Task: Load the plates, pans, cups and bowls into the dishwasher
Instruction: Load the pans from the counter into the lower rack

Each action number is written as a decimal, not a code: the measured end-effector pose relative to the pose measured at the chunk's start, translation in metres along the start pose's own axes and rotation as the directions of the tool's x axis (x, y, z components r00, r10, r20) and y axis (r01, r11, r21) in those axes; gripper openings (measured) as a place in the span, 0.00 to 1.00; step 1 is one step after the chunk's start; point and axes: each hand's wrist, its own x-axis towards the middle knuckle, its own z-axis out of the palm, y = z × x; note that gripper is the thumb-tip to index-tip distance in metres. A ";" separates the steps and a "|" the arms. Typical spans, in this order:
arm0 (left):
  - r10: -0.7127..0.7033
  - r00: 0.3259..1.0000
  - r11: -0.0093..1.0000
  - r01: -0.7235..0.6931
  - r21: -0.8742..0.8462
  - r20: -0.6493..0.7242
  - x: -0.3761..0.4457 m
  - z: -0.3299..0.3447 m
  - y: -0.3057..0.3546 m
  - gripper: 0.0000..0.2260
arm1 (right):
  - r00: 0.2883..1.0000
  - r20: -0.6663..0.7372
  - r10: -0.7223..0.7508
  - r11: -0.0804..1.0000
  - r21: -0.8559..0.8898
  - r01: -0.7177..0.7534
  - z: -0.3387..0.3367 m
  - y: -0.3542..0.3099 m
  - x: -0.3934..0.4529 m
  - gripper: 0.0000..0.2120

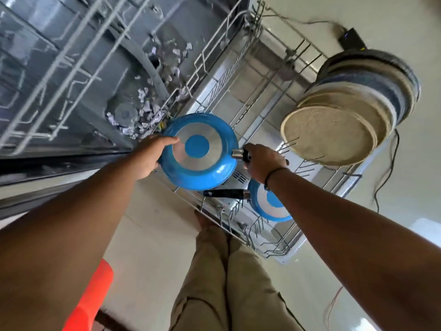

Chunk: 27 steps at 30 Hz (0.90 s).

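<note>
A blue frying pan with a silver and blue base faces me, bottom up, over the near left corner of the pulled-out lower rack. My right hand grips its black handle. My left hand holds the pan's left rim, fingers lying across the base. A second, smaller blue pan stands in the rack below my right wrist, its black handle pointing left. Several beige and blue plates stand in a row at the rack's right side.
The open dishwasher tub lies at the left, with shredded paper bits on its floor and the upper rack above. A black box and cables sit on the floor beyond. An orange object lies at lower left beside my legs.
</note>
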 end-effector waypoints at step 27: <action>0.277 0.937 0.702 -0.047 0.711 -0.212 0.038 0.004 -0.035 0.34 | 1.000 0.026 0.011 0.993 -0.122 -0.008 0.038 -0.018 0.044 0.12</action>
